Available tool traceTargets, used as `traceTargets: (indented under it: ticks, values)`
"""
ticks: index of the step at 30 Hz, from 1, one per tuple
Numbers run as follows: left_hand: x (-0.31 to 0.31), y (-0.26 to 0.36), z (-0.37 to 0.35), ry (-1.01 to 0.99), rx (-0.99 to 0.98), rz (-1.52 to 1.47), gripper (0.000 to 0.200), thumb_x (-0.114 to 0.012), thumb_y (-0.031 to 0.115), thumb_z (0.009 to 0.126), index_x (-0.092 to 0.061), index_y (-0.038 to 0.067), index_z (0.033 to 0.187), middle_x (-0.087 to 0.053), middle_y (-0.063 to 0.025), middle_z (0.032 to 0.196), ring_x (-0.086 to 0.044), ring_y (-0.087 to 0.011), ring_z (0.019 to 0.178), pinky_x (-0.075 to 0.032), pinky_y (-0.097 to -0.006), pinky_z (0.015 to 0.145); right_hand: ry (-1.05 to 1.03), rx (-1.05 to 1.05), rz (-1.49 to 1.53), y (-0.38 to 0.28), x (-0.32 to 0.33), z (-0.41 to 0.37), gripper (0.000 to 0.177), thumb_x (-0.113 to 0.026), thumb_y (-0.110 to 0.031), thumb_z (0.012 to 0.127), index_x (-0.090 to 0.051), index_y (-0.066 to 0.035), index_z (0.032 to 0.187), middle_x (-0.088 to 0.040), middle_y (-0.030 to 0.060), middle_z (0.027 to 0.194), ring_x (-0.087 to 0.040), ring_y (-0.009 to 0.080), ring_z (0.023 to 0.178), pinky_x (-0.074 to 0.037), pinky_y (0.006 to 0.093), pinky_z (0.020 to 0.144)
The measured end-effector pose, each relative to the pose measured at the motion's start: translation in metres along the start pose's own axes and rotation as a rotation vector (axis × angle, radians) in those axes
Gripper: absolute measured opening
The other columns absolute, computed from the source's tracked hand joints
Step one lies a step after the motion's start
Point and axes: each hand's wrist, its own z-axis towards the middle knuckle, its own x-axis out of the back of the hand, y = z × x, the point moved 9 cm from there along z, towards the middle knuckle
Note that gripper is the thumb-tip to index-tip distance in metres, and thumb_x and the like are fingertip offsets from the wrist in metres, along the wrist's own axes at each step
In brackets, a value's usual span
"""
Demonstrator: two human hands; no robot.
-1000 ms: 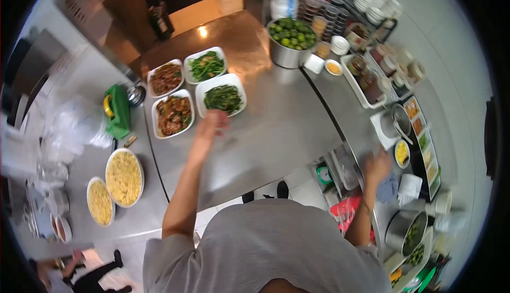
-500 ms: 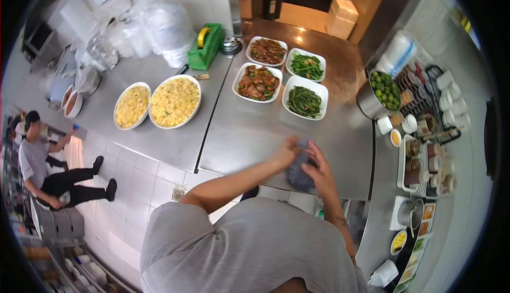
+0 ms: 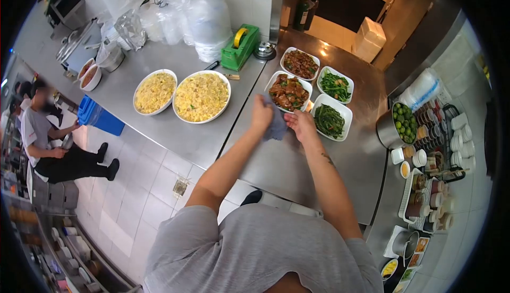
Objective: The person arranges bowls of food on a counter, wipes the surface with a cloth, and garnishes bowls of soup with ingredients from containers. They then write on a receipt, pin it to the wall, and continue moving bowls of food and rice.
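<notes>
My left hand [image 3: 261,114] is closed on a grey-blue cloth [image 3: 276,127], which hangs from it against the near left corner of a square white dish of glazed meat [image 3: 288,91]. My right hand [image 3: 302,125] is at the near rim of that dish, its fingers curled against the edge and close to the cloth. Just right of it is a white dish of long green vegetables [image 3: 330,120]. Behind stand a dish of leafy greens [image 3: 335,85] and a dish of shredded meat [image 3: 300,64].
Two oval plates of yellow fried rice [image 3: 202,97] [image 3: 154,92] stand left. Behind them are a green tape dispenser [image 3: 240,47] and a call bell [image 3: 264,51]. A metal pot of green fruit [image 3: 392,126] and sauce jars [image 3: 419,210] line the right. A co-worker [image 3: 45,139] stands far left.
Both hands moved forward from the counter's front edge to the glazed meat dish, carrying the cloth, which my left hand holds. The view shifted, and a blue bin shows near the co-worker.
</notes>
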Motion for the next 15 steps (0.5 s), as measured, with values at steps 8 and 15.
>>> traceTargets:
  ticks: [8,15]
  values:
    - [0.017,0.044,-0.06,-0.35,0.026,-0.19,0.012,-0.049,0.008,0.086,-0.052,-0.001,0.093,-0.059,-0.0162,0.082,-0.056,-0.023,0.079,-0.044,-0.0337,0.073,0.118,0.176,-0.331,-0.019,-0.007,-0.074,0.041,-0.048,-0.037,0.091,-0.048,-0.01,0.122,-0.055,0.0036,0.101,-0.05,0.0135,0.093,-0.041,0.0272,0.075]
    - [0.087,0.027,-0.074,-0.493,0.047,-0.223,0.033,-0.046,0.028,0.093,-0.056,0.0,0.106,-0.06,-0.0082,0.08,-0.055,-0.0164,0.071,-0.045,-0.0289,0.062,-0.31,0.013,0.026,0.058,-0.109,-0.103,0.033,-0.048,-0.024,0.094,-0.048,-0.005,0.121,-0.055,0.0046,0.106,-0.048,0.0135,0.104,-0.039,0.0306,0.09]
